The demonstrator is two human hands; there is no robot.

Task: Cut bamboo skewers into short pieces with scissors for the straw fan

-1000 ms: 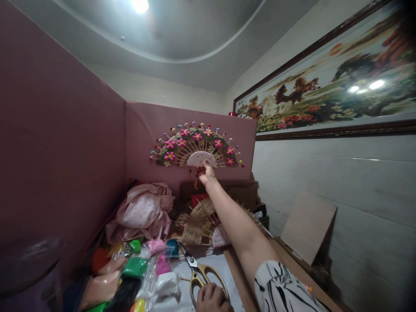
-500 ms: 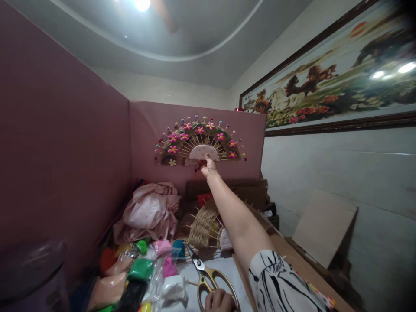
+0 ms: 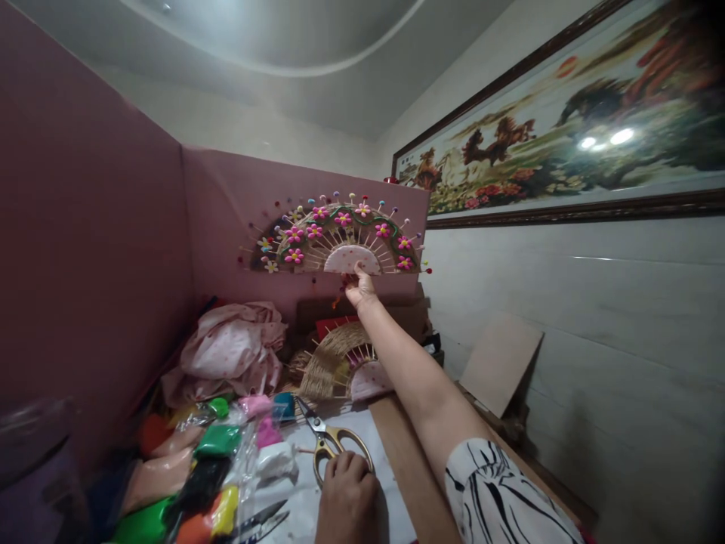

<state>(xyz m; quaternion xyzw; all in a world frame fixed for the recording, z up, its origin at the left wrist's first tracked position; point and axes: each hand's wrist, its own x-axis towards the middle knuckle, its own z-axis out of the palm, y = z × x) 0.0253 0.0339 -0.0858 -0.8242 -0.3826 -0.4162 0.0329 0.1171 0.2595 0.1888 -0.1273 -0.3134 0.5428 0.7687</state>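
My right hand [image 3: 359, 291] reaches forward and pinches the pale half-round base of a decorated fan [image 3: 352, 258], thumb in front. Pink clay flowers, a green vine and colored balls on stick tips decorate it. Partly behind it, another flowered fan [image 3: 261, 253] shows against the pink wall. Low in view, my left hand [image 3: 348, 487] lies palm down on white paper [image 3: 396, 483], fingers curled together at the handles of gold-handled scissors [image 3: 317, 423]. Whether anything is under those fingers is hidden.
A woven straw fan [image 3: 331, 359] lies below my right forearm. Bagged colored clay [image 3: 218, 440] and black-bladed snips [image 3: 263, 521] are at the lower left, with crumpled pink cloth [image 3: 232, 347] behind. A board [image 3: 501, 363] leans on the right wall.
The view has turned right and slightly down. The held fan has shifted right relative to the fan behind, exposing more of that one. More of my left hand now shows beside the scissors.
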